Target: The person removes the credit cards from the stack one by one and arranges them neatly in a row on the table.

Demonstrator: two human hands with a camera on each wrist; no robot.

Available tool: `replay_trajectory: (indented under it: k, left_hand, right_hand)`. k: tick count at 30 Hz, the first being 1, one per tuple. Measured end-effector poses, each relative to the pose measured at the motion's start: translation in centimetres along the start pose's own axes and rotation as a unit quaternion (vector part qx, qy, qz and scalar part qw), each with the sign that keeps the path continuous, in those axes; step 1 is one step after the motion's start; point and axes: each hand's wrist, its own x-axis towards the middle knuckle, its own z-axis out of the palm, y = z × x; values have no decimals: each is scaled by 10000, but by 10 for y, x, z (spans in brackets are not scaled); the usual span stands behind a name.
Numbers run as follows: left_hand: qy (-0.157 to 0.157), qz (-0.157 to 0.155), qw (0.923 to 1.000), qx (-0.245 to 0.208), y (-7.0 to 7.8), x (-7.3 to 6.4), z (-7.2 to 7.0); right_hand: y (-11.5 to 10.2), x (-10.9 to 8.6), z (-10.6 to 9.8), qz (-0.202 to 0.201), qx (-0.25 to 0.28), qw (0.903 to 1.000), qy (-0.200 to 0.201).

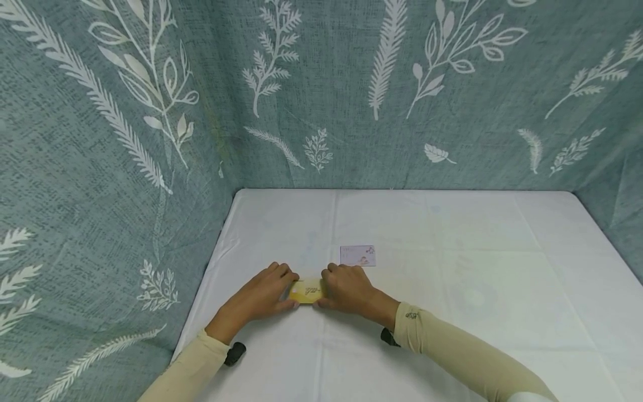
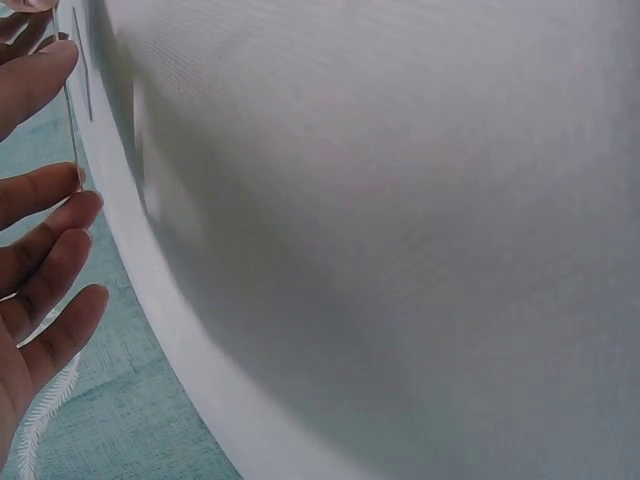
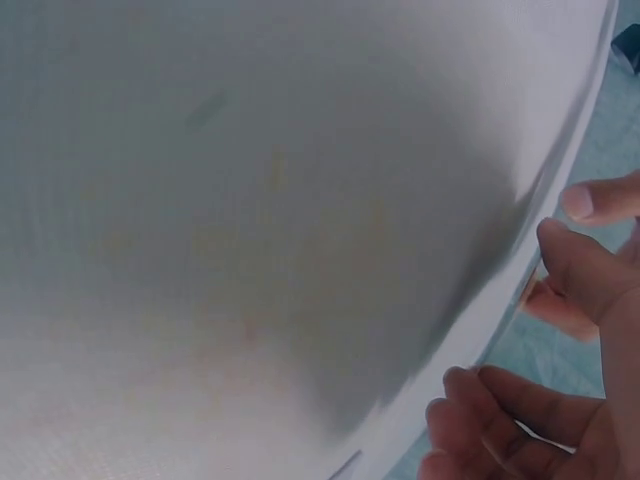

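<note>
A yellow card with dark script on it is held between both hands, low over the white table. My left hand pinches its left end, thumb at the near edge and fingers at the far edge. My right hand grips the right end in the same way and covers part of it. In the left wrist view the card's thin edge runs between the left thumb and fingers. The right wrist view has the right thumb apart from its curled fingers.
Just beyond the right hand a pale lilac printed card lies flat on the white-covered table. Teal leaf-patterned cloth hangs behind the table and along its sides. Dark wrist devices sit under both forearms.
</note>
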Motion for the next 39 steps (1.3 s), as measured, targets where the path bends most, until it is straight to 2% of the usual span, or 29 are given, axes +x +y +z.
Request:
replay_trajectory:
  k: [20, 27, 32, 39]
  left_hand:
    - [-104, -102, 9997, -205, -1, -2, 3]
    - [-33, -57, 9997, -228, 0, -2, 5]
    - [-124, -160, 9995, -255, 0, -1, 5]
    - [-56, -178, 9994, -286, -1, 0, 6]
  right_hand:
    - [-1, 0, 3, -27, 100, 9999, -32]
    - [-1, -1, 3, 7, 102, 9999, -36]
    - [-1, -1, 5, -12, 97, 9999, -42]
    - [1, 2, 6, 12, 93, 9999, -48]
